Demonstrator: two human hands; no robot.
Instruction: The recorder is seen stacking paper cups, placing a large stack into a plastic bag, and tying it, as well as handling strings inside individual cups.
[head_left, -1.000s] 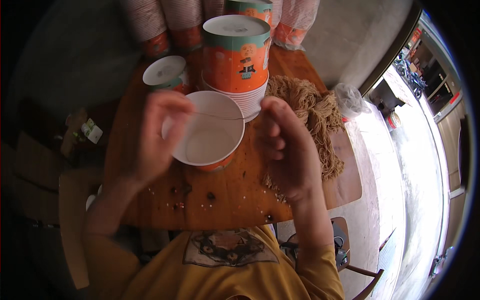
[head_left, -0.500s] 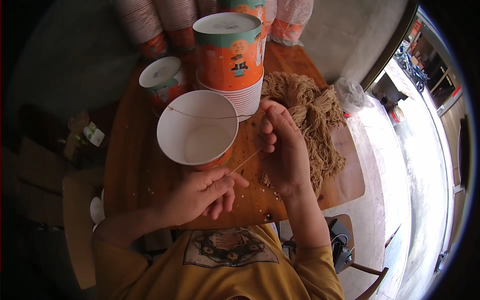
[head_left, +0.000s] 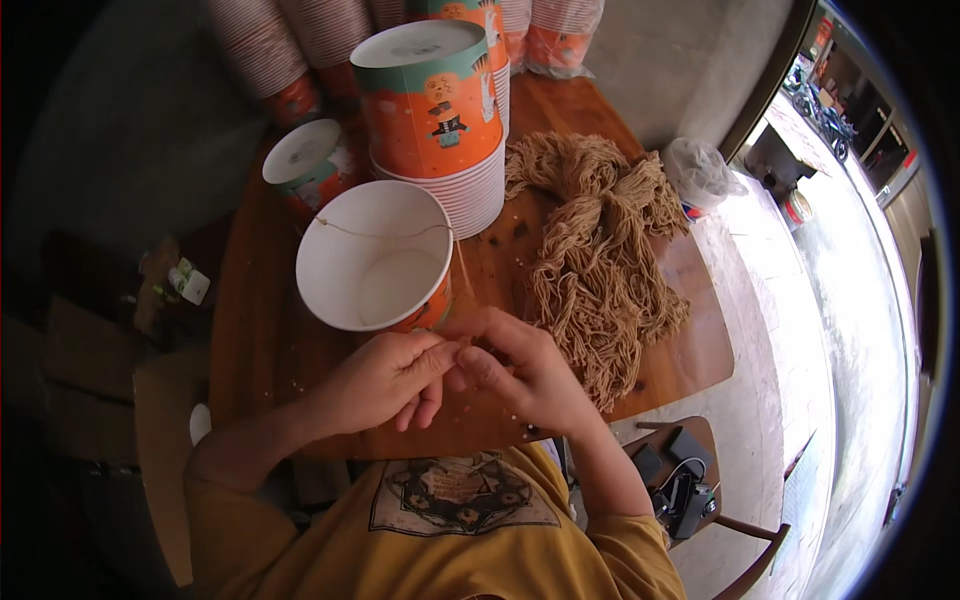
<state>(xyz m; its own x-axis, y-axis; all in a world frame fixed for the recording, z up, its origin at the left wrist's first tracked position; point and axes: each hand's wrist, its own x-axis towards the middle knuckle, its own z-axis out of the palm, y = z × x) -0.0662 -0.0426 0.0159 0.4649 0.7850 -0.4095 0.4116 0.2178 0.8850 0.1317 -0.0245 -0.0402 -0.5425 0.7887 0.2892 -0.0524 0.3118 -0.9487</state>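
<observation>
A white-lined paper bucket (head_left: 345, 265) with an orange printed outside leans with its mouth toward me. A thin tan string (head_left: 375, 233) crosses its mouth, passes over the right rim and runs down to my hands. Below the bucket my left hand (head_left: 400, 375) is closed in a pinch on the string's end. My right hand (head_left: 515, 365) meets it fingertip to fingertip, thumb and index finger pinching at the same spot. The bit of string between the fingers is mostly hidden. Right of my hands lies a bundle of tan strings (head_left: 610, 270).
Behind the bucket stands a tall stack of upturned orange and green buckets (head_left: 430, 110). A smaller upturned bucket (head_left: 305, 155) is at its left. Wrapped stacks of cups (head_left: 255, 50) line the wall. The wooden table (head_left: 690, 330) ends at a chair (head_left: 710, 440) holding dark devices.
My right hand has come down and left from beside the bucket rim to meet my left hand. The string now hangs over the rim toward both hands. The view has shifted slightly.
</observation>
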